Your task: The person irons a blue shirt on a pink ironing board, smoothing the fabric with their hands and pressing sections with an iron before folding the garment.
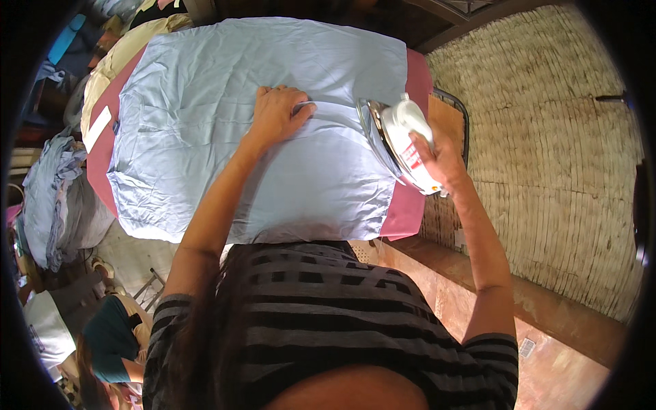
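Note:
A pale blue cloth (198,157), creased over much of its surface, lies spread over a maroon padded board (101,179). My left hand (277,113) rests on it near the middle, thumb apart from the other fingers, which bend slightly onto the fabric. A raised fold runs from between thumb and forefinger toward the iron. At the cloth's right edge, my right hand (441,158) grips the handle of a white iron (403,126) with red marking. The iron is tilted, its metal soleplate facing left toward the cloth; whether it touches the fabric I cannot tell.
Piled grey-blue clothes (51,198) hang at the left. A person in a dark green top (106,338) sits at the lower left. A dark metal frame (467,126) sticks out past the board's right end, beside a slatted woven surface (540,157).

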A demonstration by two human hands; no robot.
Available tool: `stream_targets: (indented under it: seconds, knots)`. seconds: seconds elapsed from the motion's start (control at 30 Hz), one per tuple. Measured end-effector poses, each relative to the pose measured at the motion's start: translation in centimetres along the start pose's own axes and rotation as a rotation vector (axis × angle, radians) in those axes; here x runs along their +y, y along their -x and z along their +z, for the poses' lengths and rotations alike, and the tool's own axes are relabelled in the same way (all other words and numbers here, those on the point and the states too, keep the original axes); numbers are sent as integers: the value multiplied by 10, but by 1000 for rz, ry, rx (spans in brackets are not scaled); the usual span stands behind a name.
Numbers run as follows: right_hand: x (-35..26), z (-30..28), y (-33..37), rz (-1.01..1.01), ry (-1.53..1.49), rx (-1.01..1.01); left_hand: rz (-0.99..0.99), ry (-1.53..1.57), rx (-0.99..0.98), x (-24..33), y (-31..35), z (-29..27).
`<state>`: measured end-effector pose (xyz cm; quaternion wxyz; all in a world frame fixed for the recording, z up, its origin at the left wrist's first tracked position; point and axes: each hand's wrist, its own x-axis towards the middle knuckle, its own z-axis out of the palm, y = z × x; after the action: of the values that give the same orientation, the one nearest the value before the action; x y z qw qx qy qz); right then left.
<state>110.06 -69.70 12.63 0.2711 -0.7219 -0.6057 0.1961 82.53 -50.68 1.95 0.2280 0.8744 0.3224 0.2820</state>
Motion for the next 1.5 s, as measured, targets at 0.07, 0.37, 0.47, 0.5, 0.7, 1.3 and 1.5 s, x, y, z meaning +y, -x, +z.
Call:
stream_targets:
  seconds: [0.07,0.37,0.47,0.5,0.7,1.3,1.5]
  knots:
    - [9,-10,1,-43,47,-88,16,0,43,-1,2,0]
    - [11,-26,-53,-327,193,-305,45,11,175,2,7,8]
    - [-3,-22,-78,-353,318,-322,278,-58,227,16,12,-6]
    - [-5,-22,-84,-411,339,-321,373,-95,229,19,17,-9]
    - [-7,-20,-91,-350,285,-354,308,-20,87,10,34,8]
    - [4,-22,-90,-538,241,-384,16,-32,180,13,54,-11]
    - [-8,-12,-93,-476,251,-408,-21,-304,79,17,54,-28]
